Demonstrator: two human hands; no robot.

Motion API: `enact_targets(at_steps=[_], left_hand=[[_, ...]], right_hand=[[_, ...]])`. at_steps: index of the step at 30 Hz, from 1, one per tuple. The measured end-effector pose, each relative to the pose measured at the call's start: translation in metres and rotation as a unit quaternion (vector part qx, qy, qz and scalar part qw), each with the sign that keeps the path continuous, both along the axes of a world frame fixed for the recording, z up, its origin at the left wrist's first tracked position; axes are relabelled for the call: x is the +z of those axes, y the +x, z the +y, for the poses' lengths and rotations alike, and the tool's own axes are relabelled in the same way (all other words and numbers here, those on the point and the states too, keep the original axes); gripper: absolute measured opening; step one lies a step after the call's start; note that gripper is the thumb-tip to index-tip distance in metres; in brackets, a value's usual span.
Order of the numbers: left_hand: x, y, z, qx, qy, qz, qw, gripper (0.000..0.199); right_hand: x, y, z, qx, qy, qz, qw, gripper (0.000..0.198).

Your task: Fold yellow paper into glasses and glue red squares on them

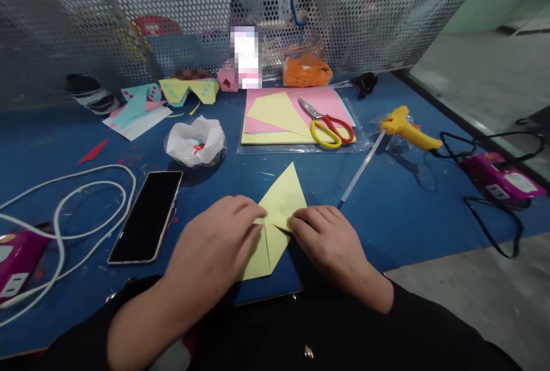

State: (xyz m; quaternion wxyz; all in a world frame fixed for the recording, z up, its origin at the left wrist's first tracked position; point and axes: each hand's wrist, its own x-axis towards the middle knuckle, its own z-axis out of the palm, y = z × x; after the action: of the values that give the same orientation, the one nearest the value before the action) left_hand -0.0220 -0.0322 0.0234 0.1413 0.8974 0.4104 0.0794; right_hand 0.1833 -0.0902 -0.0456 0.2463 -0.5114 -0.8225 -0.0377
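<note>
The paper (283, 193), a thin, matte yellow sheet, lies at the lower centre of the frame on the blue counter (215, 182). It is creased into flat panels, rises to a sharp point at the top, and has a dark gap beneath one fold at its right edge. The left hand (217, 233) pinches its left side between thumb and fingertips, covering part of the lower panel. The right hand (326, 236) has its fingers bent together, pinching the right edge by the gap; its thumb is mostly hidden.

Above the paper, smooth pink and yellow sheets (275, 110) lie in clear, wrinkled plastic, with scissors (324, 125) of shiny metal on top, one handle loop yellow, the other red. To their left, a crumpled white bowl (195, 142) holds small red scraps. At centre left lies a flat, glossy black phone (148, 216) beside a looped white cable (60, 228). At right are a yellow plastic glue gun (410, 129) with a translucent stick and a purple power strip (501, 179). A second purple strip (19, 256) is cut off at the left edge. Perforated metal mesh (184, 10) spans the top; what lies behind it is blurred, and a screen (246, 56) there is pixelated.
</note>
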Motion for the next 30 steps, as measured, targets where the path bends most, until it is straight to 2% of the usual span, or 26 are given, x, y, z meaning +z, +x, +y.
enact_targets(at_steps=[3, 6, 9, 12, 16, 28, 30], left_hand=[[-0.011, 0.012, 0.011, -0.046, -0.113, -0.003, 0.993, 0.012], [-0.024, 0.019, 0.021, -0.028, -0.152, -0.017, 0.988, 0.002], [-0.031, 0.020, 0.025, -0.006, -0.172, -0.038, 0.984, 0.007], [-0.034, 0.019, 0.027, 0.013, -0.177, -0.064, 0.982, 0.010], [-0.037, 0.018, 0.029, 0.019, -0.180, -0.092, 0.979, 0.014], [-0.038, 0.018, 0.027, 0.014, -0.141, -0.073, 0.987, 0.022], [-0.039, 0.019, 0.027, 0.016, -0.133, -0.064, 0.989, 0.022]], right_hand=[[0.001, -0.001, -0.001, -0.027, -0.019, 0.017, 0.999, 0.015], [0.002, -0.001, -0.001, -0.064, -0.041, 0.049, 0.996, 0.016], [0.003, 0.000, 0.002, -0.088, -0.073, 0.106, 0.988, 0.018], [0.003, 0.000, 0.005, -0.098, -0.112, 0.141, 0.979, 0.017], [0.003, -0.001, 0.007, -0.109, -0.128, 0.129, 0.977, 0.017], [0.000, -0.005, 0.010, -0.134, -0.086, 0.072, 0.985, 0.022], [0.003, -0.003, 0.008, -0.140, -0.091, 0.091, 0.982, 0.020]])
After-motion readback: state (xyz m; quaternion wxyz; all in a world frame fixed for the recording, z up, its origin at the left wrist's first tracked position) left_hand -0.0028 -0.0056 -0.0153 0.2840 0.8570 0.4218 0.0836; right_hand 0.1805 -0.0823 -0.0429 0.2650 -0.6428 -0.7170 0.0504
